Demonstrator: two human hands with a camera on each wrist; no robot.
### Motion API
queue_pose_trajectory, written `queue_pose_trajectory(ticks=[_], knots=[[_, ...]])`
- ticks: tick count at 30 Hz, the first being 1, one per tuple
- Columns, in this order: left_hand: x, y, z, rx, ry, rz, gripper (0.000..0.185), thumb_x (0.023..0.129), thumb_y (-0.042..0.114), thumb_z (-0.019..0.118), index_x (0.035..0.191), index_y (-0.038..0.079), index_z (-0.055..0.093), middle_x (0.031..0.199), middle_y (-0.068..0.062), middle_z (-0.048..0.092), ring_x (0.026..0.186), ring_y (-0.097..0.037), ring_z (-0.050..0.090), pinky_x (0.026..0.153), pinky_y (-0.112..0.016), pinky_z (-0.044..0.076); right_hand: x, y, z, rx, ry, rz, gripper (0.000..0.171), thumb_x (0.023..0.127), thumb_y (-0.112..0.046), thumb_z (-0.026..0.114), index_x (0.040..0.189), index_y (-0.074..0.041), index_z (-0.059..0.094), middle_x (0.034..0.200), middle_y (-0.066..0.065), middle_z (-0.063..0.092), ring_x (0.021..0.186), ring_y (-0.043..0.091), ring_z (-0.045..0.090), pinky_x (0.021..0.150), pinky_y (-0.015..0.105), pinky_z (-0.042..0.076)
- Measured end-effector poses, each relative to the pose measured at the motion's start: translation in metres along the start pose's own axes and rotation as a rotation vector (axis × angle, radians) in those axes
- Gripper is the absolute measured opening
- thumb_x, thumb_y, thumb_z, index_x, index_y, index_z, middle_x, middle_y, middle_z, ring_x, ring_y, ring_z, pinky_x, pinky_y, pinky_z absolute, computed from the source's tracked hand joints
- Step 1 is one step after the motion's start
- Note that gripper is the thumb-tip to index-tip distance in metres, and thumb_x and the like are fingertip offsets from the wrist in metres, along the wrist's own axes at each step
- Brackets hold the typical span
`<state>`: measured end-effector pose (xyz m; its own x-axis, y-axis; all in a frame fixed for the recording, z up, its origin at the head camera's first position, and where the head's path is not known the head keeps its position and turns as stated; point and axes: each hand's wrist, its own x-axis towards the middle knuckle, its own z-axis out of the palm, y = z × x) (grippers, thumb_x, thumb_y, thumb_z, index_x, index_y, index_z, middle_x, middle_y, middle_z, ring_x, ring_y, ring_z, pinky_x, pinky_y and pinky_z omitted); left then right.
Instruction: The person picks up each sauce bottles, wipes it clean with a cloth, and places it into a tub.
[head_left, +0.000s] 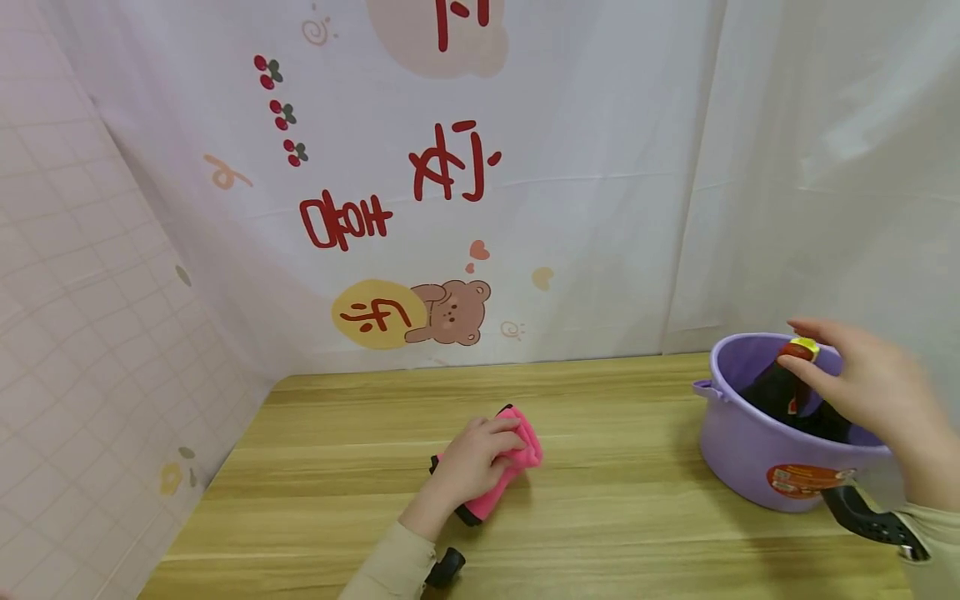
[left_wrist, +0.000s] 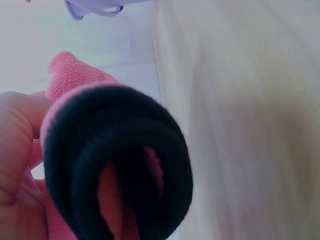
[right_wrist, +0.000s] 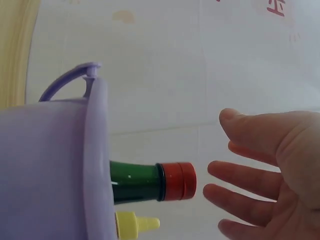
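Observation:
My left hand (head_left: 480, 458) grips a rolled pink towel (head_left: 489, 500) with black edging, low over the wooden table. In the left wrist view the rolled end of the pink towel (left_wrist: 75, 75) faces the camera, its black edge curled into a loop. At the right, my right hand (head_left: 873, 379) reaches over a purple bucket (head_left: 738, 450), fingers spread and relaxed. The right wrist view shows a gap between this hand (right_wrist: 265, 175) and the red cap (right_wrist: 179, 181) of a green bottle (right_wrist: 135, 182) poking above the rim. Beside that bottle is a yellow nozzle cap (right_wrist: 129, 226).
The bucket carries a red label (head_left: 802, 481) and has a purple side lug (head_left: 708, 389). A white printed curtain (head_left: 600, 208) hangs behind the wooden table (head_left: 615, 533). At the left stands a tile-patterned sheet (head_left: 82, 292). Black wrist gear (head_left: 446, 568) sits by the left sleeve.

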<state>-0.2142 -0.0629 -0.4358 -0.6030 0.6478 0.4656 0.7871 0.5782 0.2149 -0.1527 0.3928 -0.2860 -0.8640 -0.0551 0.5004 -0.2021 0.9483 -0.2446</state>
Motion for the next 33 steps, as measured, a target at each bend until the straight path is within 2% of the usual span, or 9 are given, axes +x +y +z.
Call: queue_pose_trajectory(ticks=[4, 6, 9, 11, 13, 16, 17, 25, 33], knots=[[0.001, -0.006, -0.006, 0.007, -0.01, -0.013, 0.018, 0.087, 0.019, 0.078, 0.105, 0.019, 0.076, 0.129, -0.003, 0.064, 0.108, -0.024, 0.057, 0.082, -0.027, 0.052, 0.001, -0.012, 0.003, -0.006, 0.07, -0.078, 0.048, 0.088, -0.019, 0.075, 0.128, 0.001, 0.058, 0.12, 0.033, 0.06, 0.107, 0.055, 0.052, 0.083, 0.068, 0.038], [0.002, -0.01, -0.007, 0.011, -0.014, -0.012, 0.018, 0.087, 0.02, 0.078, 0.104, 0.019, 0.076, 0.129, -0.004, 0.065, 0.109, -0.025, 0.058, 0.083, -0.028, 0.052, 0.002, -0.018, 0.004, -0.01, 0.095, -0.131, 0.047, 0.085, -0.015, 0.077, 0.127, -0.001, 0.06, 0.096, 0.022, 0.068, 0.088, 0.04, 0.062, 0.075, 0.055, 0.046], [0.003, -0.015, -0.01, 0.014, -0.026, -0.01, 0.017, 0.087, 0.018, 0.078, 0.103, 0.018, 0.075, 0.127, -0.004, 0.065, 0.112, -0.026, 0.058, 0.086, -0.031, 0.05, 0.004, -0.026, 0.01, -0.024, 0.132, -0.209, 0.05, 0.08, -0.011, 0.081, 0.126, -0.003, 0.063, 0.075, 0.008, 0.063, 0.067, 0.02, 0.055, 0.063, 0.034, 0.041], [0.003, -0.019, -0.011, 0.022, -0.034, -0.008, 0.016, 0.087, 0.017, 0.078, 0.103, 0.018, 0.075, 0.127, -0.004, 0.065, 0.113, -0.026, 0.059, 0.089, -0.034, 0.05, 0.005, -0.03, 0.015, -0.01, 0.132, -0.243, 0.052, 0.078, -0.009, 0.082, 0.126, -0.003, 0.063, 0.077, 0.005, 0.064, 0.065, 0.016, 0.051, 0.063, 0.03, 0.037], [0.002, -0.023, -0.012, 0.031, -0.045, -0.015, 0.017, 0.087, 0.013, 0.077, 0.103, 0.018, 0.075, 0.127, -0.004, 0.065, 0.112, -0.027, 0.059, 0.09, -0.035, 0.049, 0.006, -0.034, 0.019, 0.02, 0.126, -0.252, 0.052, 0.079, -0.008, 0.082, 0.127, -0.003, 0.063, 0.098, 0.013, 0.068, 0.082, 0.025, 0.057, 0.075, 0.034, 0.042], [0.002, -0.031, -0.012, 0.04, -0.059, -0.028, 0.019, 0.087, 0.008, 0.075, 0.103, 0.018, 0.075, 0.128, -0.005, 0.064, 0.111, -0.028, 0.059, 0.092, -0.036, 0.049, 0.006, -0.039, 0.027, 0.077, 0.105, -0.268, 0.05, 0.08, -0.006, 0.08, 0.127, -0.001, 0.062, 0.119, 0.021, 0.065, 0.103, 0.041, 0.059, 0.088, 0.052, 0.042], [0.001, -0.034, -0.012, 0.04, -0.065, -0.038, 0.02, 0.087, 0.007, 0.075, 0.103, 0.018, 0.075, 0.129, -0.004, 0.064, 0.111, -0.028, 0.059, 0.092, -0.036, 0.049, 0.006, -0.041, 0.03, 0.088, 0.098, -0.265, 0.05, 0.081, -0.006, 0.08, 0.127, -0.002, 0.062, 0.121, 0.022, 0.064, 0.11, 0.045, 0.056, 0.089, 0.057, 0.041], [-0.004, -0.056, -0.008, 0.023, -0.114, -0.122, 0.02, 0.087, 0.006, 0.075, 0.104, 0.016, 0.075, 0.125, -0.005, 0.066, 0.117, -0.029, 0.057, 0.096, -0.04, 0.048, 0.007, -0.052, 0.049, 0.108, 0.055, -0.3, 0.052, 0.08, -0.008, 0.081, 0.128, -0.004, 0.062, 0.121, 0.017, 0.065, 0.111, 0.04, 0.058, 0.085, 0.056, 0.044], [-0.009, -0.065, -0.004, 0.081, -0.191, -0.115, 0.025, 0.083, -0.001, 0.072, 0.101, 0.017, 0.074, 0.112, 0.002, 0.067, 0.098, -0.023, 0.059, 0.092, -0.041, 0.046, 0.007, -0.064, 0.07, 0.124, 0.057, -0.378, 0.052, 0.076, -0.006, 0.083, 0.125, -0.003, 0.064, 0.117, 0.015, 0.068, 0.106, 0.035, 0.062, 0.082, 0.049, 0.047]])
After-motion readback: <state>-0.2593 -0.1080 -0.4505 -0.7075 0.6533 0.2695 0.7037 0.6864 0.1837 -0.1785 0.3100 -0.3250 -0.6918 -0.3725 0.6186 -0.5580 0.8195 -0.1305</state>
